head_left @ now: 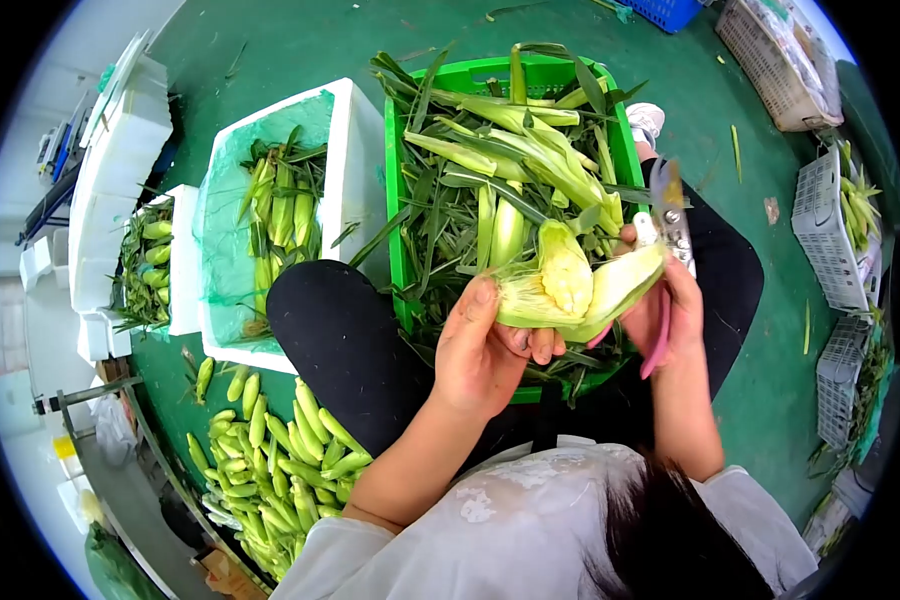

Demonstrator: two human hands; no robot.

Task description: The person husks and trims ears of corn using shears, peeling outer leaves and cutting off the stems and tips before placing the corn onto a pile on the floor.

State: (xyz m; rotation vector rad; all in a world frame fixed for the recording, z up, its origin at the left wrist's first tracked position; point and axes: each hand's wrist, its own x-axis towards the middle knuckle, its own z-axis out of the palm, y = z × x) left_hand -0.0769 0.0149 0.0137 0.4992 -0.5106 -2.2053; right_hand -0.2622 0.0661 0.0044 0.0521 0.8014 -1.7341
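Dark hair (660,530) hangs over my pale shirt (530,525), on the near side of the green crate (395,190). Green floor (290,40) spreads around that crate, which is heaped with stripped husks (530,160) and long leaves. My legs, in dark trousers (335,330), flank it left and right. Just left of the crate stands a white foam box (358,185), lined with green mesh and partly filled with unpeeled corn. To the crate's near left, a big heap of green ears (275,475) lies beside my left leg. Well off to the crate's right, pale baskets (827,230) line the floor, one with leafy corn in it. One white shoe (646,120) rests beside the crate's far right corner.

Over the near right part of the crate is an ear of corn (567,270), its husk pulled open and pale yellow kernels bared. My left grip (482,345) is closed around its husk end. My right grip (680,310) holds pink-handled scissors (658,345), their blades upward, just beside the husk; whether those fingers also pinch the leaf, I cannot tell.
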